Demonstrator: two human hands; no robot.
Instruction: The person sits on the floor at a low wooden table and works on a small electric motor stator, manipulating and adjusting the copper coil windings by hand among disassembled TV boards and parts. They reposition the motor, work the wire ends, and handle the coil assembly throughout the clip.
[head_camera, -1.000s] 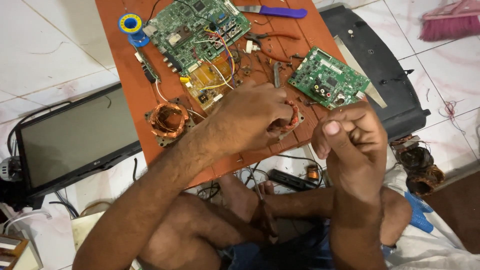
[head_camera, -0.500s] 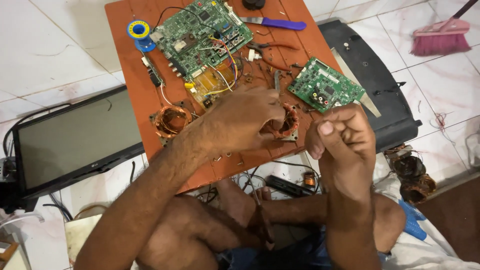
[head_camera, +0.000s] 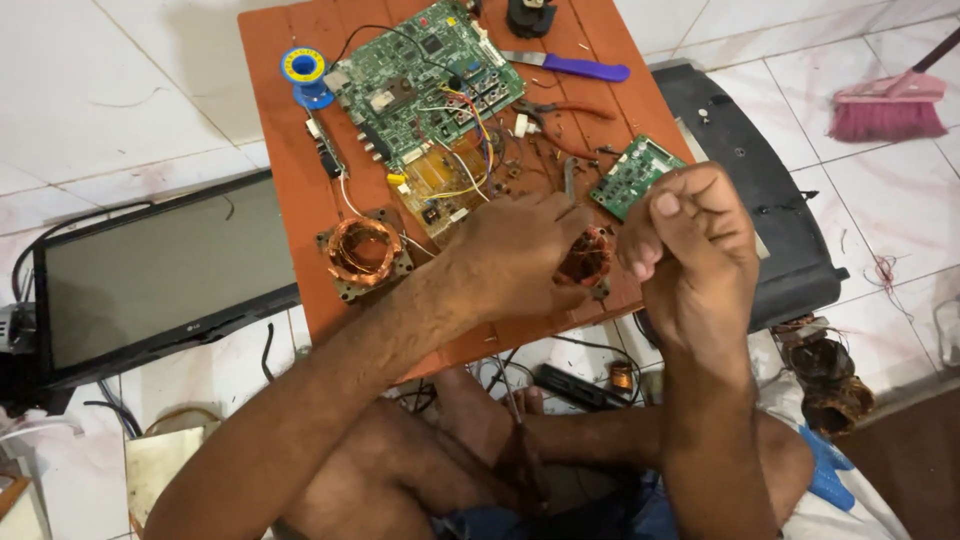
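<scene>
Left hand (head_camera: 525, 262) clamped around a copper motor coil (head_camera: 585, 258), pressing it down on the orange counter (head_camera: 290, 190) near its front edge. Right hand (head_camera: 690, 235) raised just beside that coil, fingers pinched together in a closed grip, probably on a strand of fine wire (too thin to make out, so not certain). Windings on the held coil mostly in place, copper showing between the fingers, so the unwinding or stripping appears barely begun or at most partway; impossible to tell how many turns are off. Well out beyond the left wrist, a second copper coil (head_camera: 362, 252) in its square metal frame, lying untouched and fully wound. Farther from both hands, toward the far edge of the counter, a large green circuit board (head_camera: 425, 75) with coloured wires, a yellow-and-blue solder spool (head_camera: 302, 68) and a purple-handled knife (head_camera: 570, 66). Just behind the right hand, a small green board (head_camera: 630, 170). Off the counter, a flat monitor (head_camera: 150, 275) on the floor past the left arm, a black plastic cover (head_camera: 760, 190) beyond the right.
</scene>
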